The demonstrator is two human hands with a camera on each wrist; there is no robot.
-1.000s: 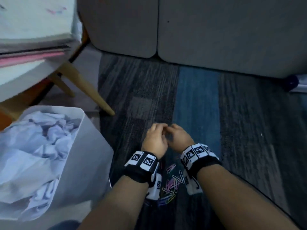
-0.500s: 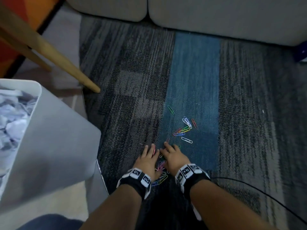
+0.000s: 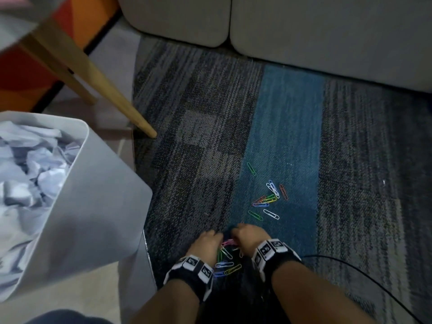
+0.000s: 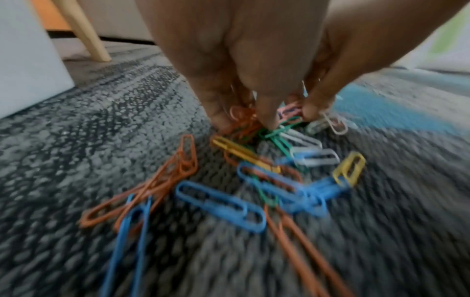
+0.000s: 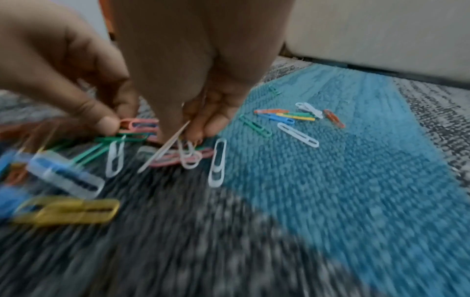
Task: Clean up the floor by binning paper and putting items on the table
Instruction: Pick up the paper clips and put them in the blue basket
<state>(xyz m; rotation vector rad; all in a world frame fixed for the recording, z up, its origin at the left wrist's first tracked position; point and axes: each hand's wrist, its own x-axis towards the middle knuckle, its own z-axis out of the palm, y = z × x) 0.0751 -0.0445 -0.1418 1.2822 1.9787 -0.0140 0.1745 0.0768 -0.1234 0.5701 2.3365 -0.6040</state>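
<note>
**Both hands down in the paper clips**

Grey sofa cushions (image 3: 304, 31) close off the far side of the striped carpet (image 3: 198, 136), which has one blue band (image 3: 285, 127) running through it. At my left stands the white bin (image 3: 98, 206), holding crumpled paper (image 3: 35, 174), and beyond it the wooden table leg (image 3: 98, 85) slants down to the floor. A thin black cable (image 3: 364, 274) trails across the carpet on my right.

My left hand (image 3: 207, 244) and right hand (image 3: 249, 237) sit side by side on the floor, fingers curled down into a heap of coloured paper clips (image 4: 254, 176). My left grip is narrow, fingertips (image 4: 267, 118) pinching orange and green clips off the carpet. My right grip is just as tight, fingertips (image 5: 195, 130) closed on white and pink clips. More clips lie under my wrists, and a second scatter (image 3: 268, 199) lies apart on the blue band, farther from me.
</note>
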